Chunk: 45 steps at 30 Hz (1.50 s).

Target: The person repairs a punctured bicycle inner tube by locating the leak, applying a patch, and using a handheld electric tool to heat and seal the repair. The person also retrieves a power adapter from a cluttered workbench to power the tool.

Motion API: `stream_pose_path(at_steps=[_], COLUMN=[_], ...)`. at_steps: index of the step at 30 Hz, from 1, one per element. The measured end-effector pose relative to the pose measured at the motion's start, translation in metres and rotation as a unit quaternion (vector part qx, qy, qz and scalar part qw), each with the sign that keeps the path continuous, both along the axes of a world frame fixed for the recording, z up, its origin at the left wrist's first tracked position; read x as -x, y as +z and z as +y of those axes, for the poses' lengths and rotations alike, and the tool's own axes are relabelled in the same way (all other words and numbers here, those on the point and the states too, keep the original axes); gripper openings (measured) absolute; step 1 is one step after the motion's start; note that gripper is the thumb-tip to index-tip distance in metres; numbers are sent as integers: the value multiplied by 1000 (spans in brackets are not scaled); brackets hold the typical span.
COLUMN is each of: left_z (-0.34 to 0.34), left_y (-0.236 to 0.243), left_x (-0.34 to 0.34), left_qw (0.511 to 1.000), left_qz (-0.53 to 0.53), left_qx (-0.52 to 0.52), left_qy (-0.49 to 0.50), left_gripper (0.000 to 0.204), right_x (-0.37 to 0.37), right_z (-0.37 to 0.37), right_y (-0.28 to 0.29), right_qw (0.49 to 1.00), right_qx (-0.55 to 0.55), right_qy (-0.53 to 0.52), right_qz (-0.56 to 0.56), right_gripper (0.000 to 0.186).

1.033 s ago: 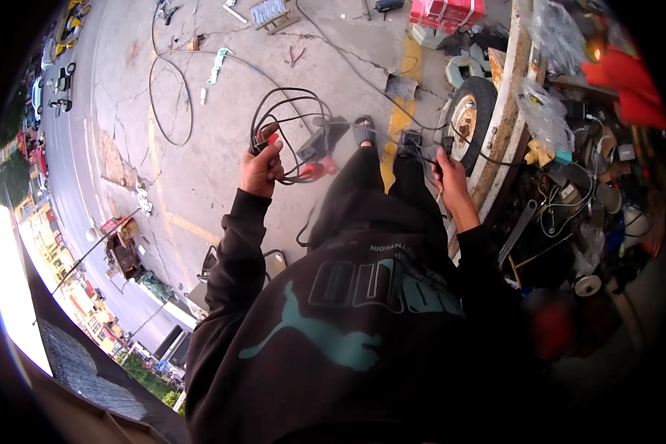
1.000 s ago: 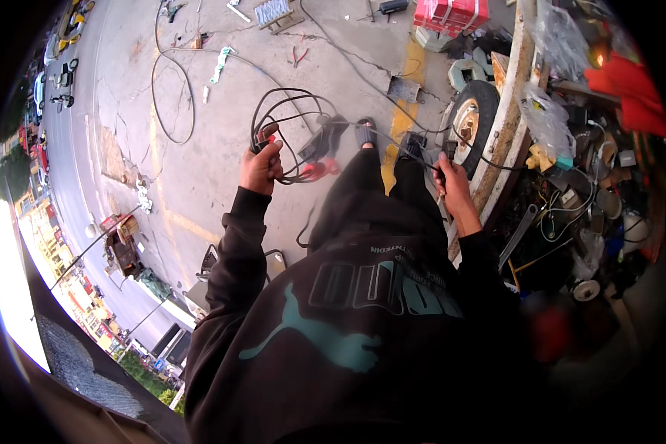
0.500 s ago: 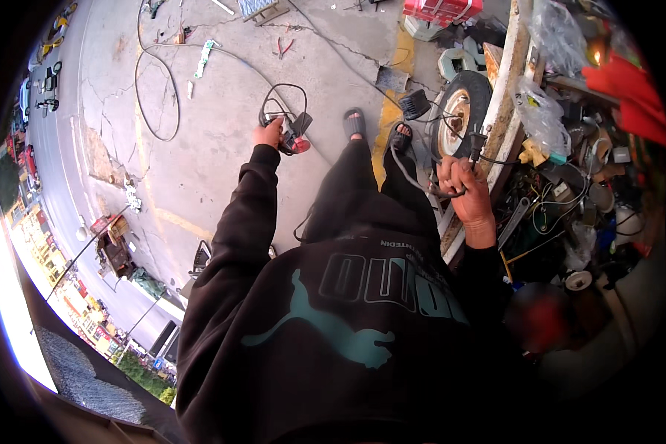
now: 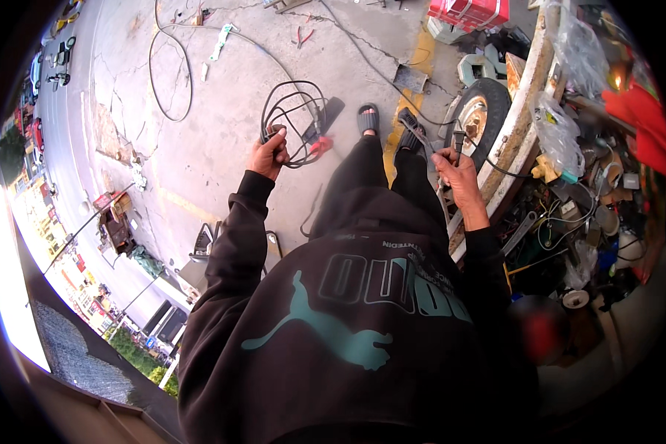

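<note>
Free to pass over the floor [image 4: 222, 140] to the left of the left hand [image 4: 269, 157], and between it and the right hand [image 4: 457, 175] above the legs [image 4: 344, 177]. Blocked just beyond the left hand by loops of black cable [image 4: 294, 164]. Crossed farther ahead by a thin floor cable [image 4: 371, 66]. Hemmed in ahead of the right hand by the tyre [image 4: 500, 96] and the worn beam [image 4: 520, 127]. Beyond the beam, crowded with a plastic bag [image 4: 559, 135] and heaped scrap [image 4: 567, 216]; in dim light, perhaps too tangled to enter.
</note>
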<state>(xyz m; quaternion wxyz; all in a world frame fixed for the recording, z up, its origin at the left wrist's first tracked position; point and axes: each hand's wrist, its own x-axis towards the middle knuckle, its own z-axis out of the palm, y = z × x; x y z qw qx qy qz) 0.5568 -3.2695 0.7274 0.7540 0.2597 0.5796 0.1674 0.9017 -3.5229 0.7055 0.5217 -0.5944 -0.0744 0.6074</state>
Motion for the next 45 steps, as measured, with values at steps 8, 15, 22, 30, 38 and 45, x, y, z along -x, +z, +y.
stream_pose_path(at_steps=[8,15,22,30,38,45], left_z=[-2,-11,-32,-57,-59,-65], left_y=[-42,-64,-69,-68,-69,-65], left_x=[-1,1,5,8,-17,-43], left_qw=[998,996,999,998,987,970], left_qz=[-49,-73,-35,-27,101,34], left_qx=[20,49,37,48,60,155], left_qy=[-24,-29,-14,-27,-113,-182], left_gripper=[26,32,32,24,22,52], right_x=[17,20,2,11,37,91], right_z=[8,-12,-71,-123,-56,18], right_y=[-17,-32,-38,-66,4,168], right_qw=[988,991,989,949,955,920], right_qx=[64,40,123,193,112,-30], right_qy=[138,120,-12,31,-272,-391], right_qz=[-12,-40,-80,-246,-48,-7], right_gripper=[28,28,30,43,42,33])
